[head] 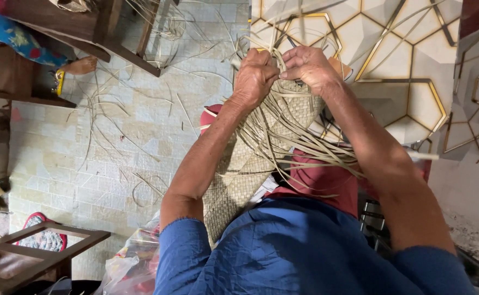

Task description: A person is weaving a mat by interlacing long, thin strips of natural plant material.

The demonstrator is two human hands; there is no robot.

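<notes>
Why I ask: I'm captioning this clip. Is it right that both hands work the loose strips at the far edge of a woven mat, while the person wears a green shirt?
Not quite: the shirt is blue, not green, as the head view shows. The rest holds: the left hand and right hand both work the loose strips at the far edge of the woven mat.

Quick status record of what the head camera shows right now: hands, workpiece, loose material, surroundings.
left hand: closed on pale strips at the mat's far edge
right hand: pinching strips beside the left hand
woven mat: pale checker weave, lying over the lap
loose strips: unwoven ends fanning right
floor: tiled, scattered strips
nearby: another person's foot, wooden frame
</notes>
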